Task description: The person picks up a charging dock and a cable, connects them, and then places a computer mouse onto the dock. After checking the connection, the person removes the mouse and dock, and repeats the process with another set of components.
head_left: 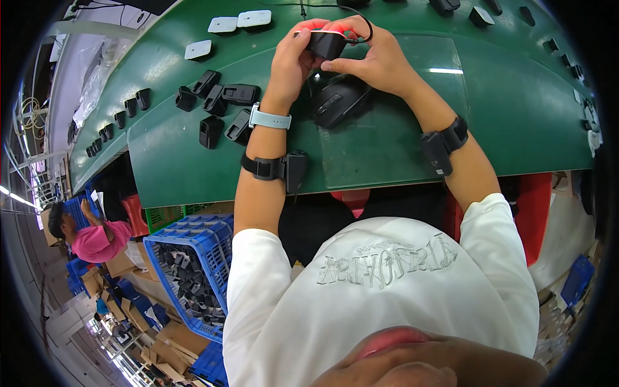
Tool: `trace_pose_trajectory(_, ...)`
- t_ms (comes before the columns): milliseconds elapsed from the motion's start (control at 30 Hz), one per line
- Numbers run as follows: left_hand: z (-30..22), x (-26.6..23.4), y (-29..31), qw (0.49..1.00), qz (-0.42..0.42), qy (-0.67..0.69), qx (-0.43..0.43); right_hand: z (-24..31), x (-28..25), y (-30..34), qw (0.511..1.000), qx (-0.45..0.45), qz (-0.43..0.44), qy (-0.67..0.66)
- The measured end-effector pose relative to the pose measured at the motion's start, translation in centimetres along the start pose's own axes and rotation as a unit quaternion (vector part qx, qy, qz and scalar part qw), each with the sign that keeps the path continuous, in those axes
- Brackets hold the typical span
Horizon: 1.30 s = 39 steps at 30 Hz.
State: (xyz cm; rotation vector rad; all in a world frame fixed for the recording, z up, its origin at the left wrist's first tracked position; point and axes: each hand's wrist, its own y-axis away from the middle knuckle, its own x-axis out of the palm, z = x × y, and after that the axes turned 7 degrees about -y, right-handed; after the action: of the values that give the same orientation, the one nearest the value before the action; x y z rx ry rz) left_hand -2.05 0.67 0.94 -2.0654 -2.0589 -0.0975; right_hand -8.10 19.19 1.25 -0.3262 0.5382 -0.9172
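small black casing pinched between two hands at 12 o'clock

the black plastic casing (pixel 326 46) sits at 12 o'clock in the view, a red glow along its far edge and a black cable (pixel 369 31) running in at its 3 o'clock side. it will likely handle as light and stiff: a hard shell that should not give under the fingers, though its smooth walls may prove a little slippery. the weak spot is probably where the cable meets it, so the best hold looks to be on the two side walls, clear of that point and of the glowing edge

the left hand (pixel 288 64) is half closed, fingers curled round the casing's 9 o'clock side with the thumb near its top. the right hand (pixel 385 59) is partly open, its thumb laid along the near edge at 5 o'clock and its fingers reaching over the far side by the cable; whether they grip the cable itself, i cannot tell. neither hand is released

a black mouse-shaped object (pixel 340 102) lies nearer the body, with loose black casings (pixel 240 94) between 10 and 11 o'clock on the green table (pixel 174 155)
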Motion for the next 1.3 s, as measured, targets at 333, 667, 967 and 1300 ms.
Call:
trace_pose_trajectory(333, 0.1, -0.3, -0.1, 1.0, 0.011, 0.023, 0.016, -0.2, 0.5, 0.0, 0.998, 0.034, -0.015, -0.045)
trace_pose_trajectory(667, 0.0, -0.4, -0.1, 0.999, 0.001, 0.04, 0.005, -1.1, 0.7, -0.2, 0.959, 0.125, -0.019, -0.255)
trace_pose_trajectory(967, -0.5, 0.9, -0.1, 0.941, -0.068, -0.21, 0.257, -3.2, -0.7, -0.2, 0.878, 0.185, -0.021, -0.441)
trace_pose_trajectory(1300, -1.2, 1.5, 0.0, 0.829, -0.139, -0.405, 0.361, -2.3, -0.9, -0.7, 0.871, 0.174, 0.078, -0.453)
